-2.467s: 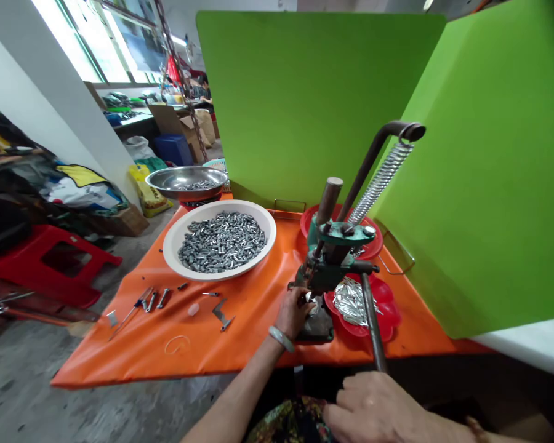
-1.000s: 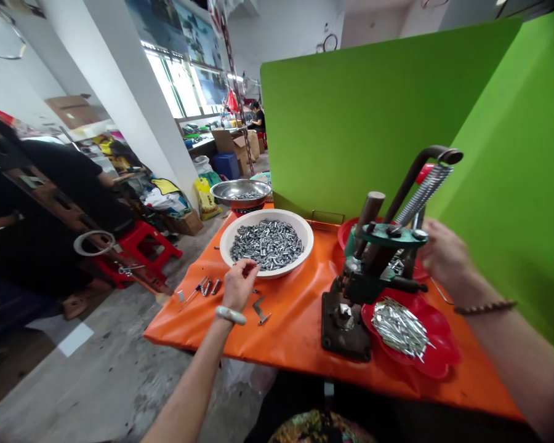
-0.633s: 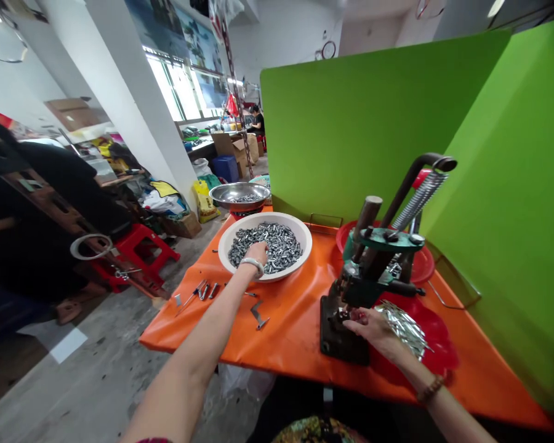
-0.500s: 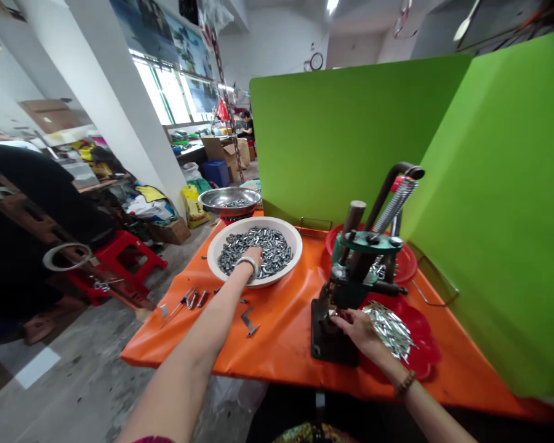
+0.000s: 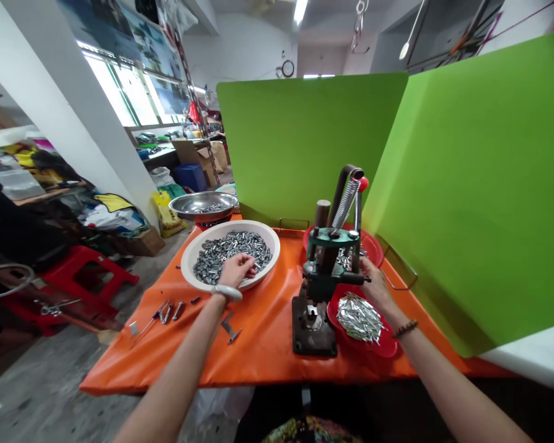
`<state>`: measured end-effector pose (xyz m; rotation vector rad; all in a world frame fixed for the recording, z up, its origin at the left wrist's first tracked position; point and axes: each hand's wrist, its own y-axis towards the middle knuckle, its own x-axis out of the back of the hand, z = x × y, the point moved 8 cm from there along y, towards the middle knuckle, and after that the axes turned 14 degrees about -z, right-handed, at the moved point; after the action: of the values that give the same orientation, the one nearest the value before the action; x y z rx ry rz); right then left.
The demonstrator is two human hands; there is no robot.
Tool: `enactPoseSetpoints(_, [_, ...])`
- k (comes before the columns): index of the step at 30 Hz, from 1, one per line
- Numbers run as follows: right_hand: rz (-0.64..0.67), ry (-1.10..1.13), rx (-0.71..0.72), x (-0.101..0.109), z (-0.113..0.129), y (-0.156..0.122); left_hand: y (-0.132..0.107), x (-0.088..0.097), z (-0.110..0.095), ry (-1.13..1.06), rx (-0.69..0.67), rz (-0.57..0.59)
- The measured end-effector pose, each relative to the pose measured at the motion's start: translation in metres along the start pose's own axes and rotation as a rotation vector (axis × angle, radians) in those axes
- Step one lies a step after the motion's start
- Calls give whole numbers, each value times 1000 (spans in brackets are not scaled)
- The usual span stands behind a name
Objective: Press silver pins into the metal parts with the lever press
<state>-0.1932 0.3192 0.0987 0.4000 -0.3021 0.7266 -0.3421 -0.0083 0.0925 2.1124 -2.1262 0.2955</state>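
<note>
My left hand (image 5: 237, 269) rests in a white bowl (image 5: 190, 267) heaped with small grey metal parts (image 5: 231, 246). Its fingers are curled down among them, and what they pinch is hidden. My right hand (image 5: 373, 284) lies against the right side of a green hand press (image 5: 323, 271), between two red plates. Its fingertips are at the press's side rod and are mostly hidden. The press's lever with its spring (image 5: 346, 187) stands up. The near red plate (image 5: 383, 344) holds shiny metal strips (image 5: 357, 317).
A steel bowl (image 5: 203, 206) stands behind the white one, and a second red plate (image 5: 375, 246) behind the press. Small tools (image 5: 166, 311) and a bent bracket (image 5: 231, 329) lie on the orange table (image 5: 258, 351). Green screens (image 5: 466, 203) close off the back and right. A red stool (image 5: 85, 274) is on the floor at left.
My right hand left the press base and moved up to the press's right side. My left hand stayed in the white bowl and drew back toward its near rim. The view shifted.
</note>
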Motion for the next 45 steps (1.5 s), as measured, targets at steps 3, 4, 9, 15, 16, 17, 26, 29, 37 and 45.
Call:
enactPoseSetpoints(3, [194,60,-172,-24,-21,-44,-63,-29,17,-423,270,175])
enactPoseSetpoints(4, [269,108,-208,-34,-23,-63,-83,-38,23,-509,355,223])
enactPoseSetpoints(9, [437,351,-284,-61,1,-136,-153,-73,45,-749,699,352])
enactPoseSetpoints(15, [404,436,-201,-60,33,-153,-176,-94,52,-798,859,387])
enactPoseSetpoints(16, [401,423,-186,-60,33,-153,-177,-97,53,-802,863,388])
enactPoseSetpoints(17, [397,410,-175,-59,32,-153,-178,-99,54,-806,860,388])
enactPoseSetpoints(26, [402,415,-168,-55,21,-147,-187,-117,58,-753,778,477])
enactPoseSetpoints(29, [439,402,-181,-56,16,-145,-184,-121,64,-691,707,476])
enactPoseSetpoints(37, [361,168,-158,-66,-25,-121,-139,-114,87,-150,212,180])
enactPoseSetpoints(45, [200,-58,95,-86,-34,-101,-112,-129,82,206,-181,116])
